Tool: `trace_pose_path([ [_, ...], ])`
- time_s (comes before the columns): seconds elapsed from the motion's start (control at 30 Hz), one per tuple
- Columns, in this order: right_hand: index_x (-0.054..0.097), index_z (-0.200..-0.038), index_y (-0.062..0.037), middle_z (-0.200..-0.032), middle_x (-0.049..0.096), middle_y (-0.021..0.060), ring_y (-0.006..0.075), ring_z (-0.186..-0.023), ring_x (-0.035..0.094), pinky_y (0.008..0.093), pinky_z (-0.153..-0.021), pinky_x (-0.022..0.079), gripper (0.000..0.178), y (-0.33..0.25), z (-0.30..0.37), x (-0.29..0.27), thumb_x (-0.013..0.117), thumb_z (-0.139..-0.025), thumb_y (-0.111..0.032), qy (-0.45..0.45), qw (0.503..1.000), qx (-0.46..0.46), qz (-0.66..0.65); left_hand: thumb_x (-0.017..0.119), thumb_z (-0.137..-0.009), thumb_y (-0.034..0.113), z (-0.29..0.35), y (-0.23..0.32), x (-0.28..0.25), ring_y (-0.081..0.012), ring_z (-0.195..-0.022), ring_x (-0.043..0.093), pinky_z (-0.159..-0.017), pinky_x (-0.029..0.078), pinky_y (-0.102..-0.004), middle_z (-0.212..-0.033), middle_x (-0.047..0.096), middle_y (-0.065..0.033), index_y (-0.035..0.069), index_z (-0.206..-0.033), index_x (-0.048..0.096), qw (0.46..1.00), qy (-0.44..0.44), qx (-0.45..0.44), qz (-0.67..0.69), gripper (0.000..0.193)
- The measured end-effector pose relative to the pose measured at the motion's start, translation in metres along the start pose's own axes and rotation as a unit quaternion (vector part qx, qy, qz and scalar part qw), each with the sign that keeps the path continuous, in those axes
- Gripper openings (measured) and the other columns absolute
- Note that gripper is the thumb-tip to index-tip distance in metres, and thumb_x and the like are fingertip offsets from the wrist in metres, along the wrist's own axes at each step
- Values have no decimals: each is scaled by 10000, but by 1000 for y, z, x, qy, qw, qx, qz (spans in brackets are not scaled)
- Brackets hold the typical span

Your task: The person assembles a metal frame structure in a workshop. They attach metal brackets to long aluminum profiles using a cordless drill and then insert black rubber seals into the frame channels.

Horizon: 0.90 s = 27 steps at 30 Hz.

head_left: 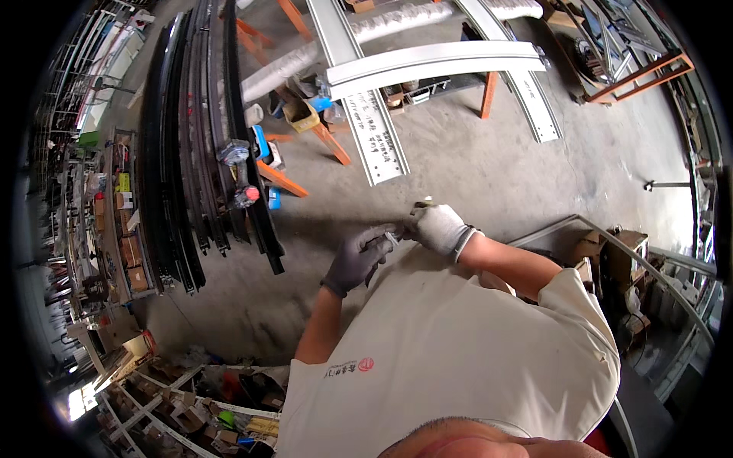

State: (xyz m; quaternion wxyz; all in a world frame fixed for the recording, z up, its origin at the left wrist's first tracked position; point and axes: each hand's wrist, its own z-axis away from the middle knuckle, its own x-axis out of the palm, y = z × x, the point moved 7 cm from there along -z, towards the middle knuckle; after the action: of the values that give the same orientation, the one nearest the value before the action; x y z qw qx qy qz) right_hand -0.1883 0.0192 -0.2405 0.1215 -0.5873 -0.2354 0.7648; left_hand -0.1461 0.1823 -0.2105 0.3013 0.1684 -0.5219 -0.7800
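Note:
In front of my chest, my two gloved hands are close together. My left hand [359, 258], in a dark grey glove, has its fingers bent around a small light-coloured piece [392, 238]. My right hand [438, 227], in a white glove, is closed with its fingertips beside that piece. A small pale bit shows at the top of the right hand's fingers; what it belongs to is too small to tell. Beyond my hands, two long white profiles [376, 145] with dark handwriting point toward me. Across them lies a shorter white profile [435, 65].
Orange trestles [330, 143] stand under the profiles, with a yellow container [301, 116] among them. Long black profiles [164, 160] lie at left, a power tool with a red part [246, 197] on them. Boxes [631, 252] and a metal frame are at right, cluttered shelving [175, 408] at lower left.

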Motion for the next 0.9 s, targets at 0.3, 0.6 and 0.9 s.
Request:
trace_pose_path([
  [0.3, 724, -1010, -149, -927, 707, 59, 310, -866, 703, 437, -745, 569, 131, 5, 54, -46, 628, -933, -192, 110, 990, 74, -39, 661, -991, 128, -38, 18, 35, -34, -736, 575, -630, 501, -226, -971, 705, 3, -13, -1316, 658, 989, -115, -56, -74, 355],
  [0.6, 670, -1009, -94, -956, 666, 100, 295, -914, 711, 407, -789, 583, 169, 38, 141, 46, 647, -850, -148, 127, 938, 313, -80, 741, -961, 236, -47, -16, 68, -58, -652, 592, -536, 455, -200, -902, 701, -27, -5, -1254, 689, 977, -173, -94, -81, 383],
  [0.9, 775, -970, 22, -794, 749, 99, 181, -658, 707, 332, -602, 558, 185, 283, 430, 230, 741, -876, -134, 612, 275, 557, -489, 673, -987, 142, -101, -12, 196, -128, -776, 640, -684, 550, -290, -900, 672, -48, 20, -1283, 646, 972, -219, -58, -54, 321],
])
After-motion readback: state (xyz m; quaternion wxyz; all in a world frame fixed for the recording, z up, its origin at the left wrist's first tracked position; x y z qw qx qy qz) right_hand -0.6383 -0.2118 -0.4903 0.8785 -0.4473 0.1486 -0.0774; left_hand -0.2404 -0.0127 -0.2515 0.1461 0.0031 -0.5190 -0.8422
